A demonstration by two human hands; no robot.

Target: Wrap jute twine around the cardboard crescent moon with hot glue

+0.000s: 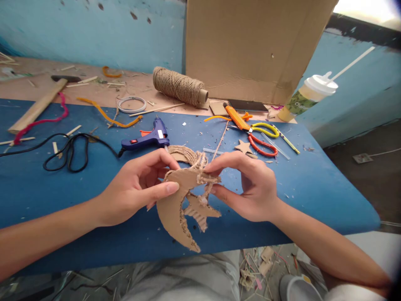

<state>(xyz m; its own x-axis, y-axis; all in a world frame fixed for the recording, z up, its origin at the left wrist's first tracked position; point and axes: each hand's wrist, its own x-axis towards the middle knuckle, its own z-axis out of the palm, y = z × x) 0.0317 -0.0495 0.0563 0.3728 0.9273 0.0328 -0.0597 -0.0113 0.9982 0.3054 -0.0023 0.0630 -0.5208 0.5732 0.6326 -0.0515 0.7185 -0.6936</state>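
A cardboard crescent moon (171,205) is held up over the blue table mat, its flat face toward me. My left hand (138,184) pinches its outer curve between thumb and fingers. With thumb and forefinger my right hand (246,184) grips the moon's upper tip, where twine is wrapped and knotted. A small cardboard star (199,211) hangs from that tip inside the crescent, with a whitish blob at its top. Just behind the moon lies a twine-wrapped ring (183,152), partly hidden. A strand of twine (222,138) runs up from near my right fingers.
A blue glue gun (150,138) lies left of centre with its black cord (70,154). Farther back are a twine spool (180,85), a tape roll (131,104) and a hammer (40,102). Scissors (265,144), an orange cutter (236,116), a loose star (243,146) and a lidded cup (308,96) stand or lie right.
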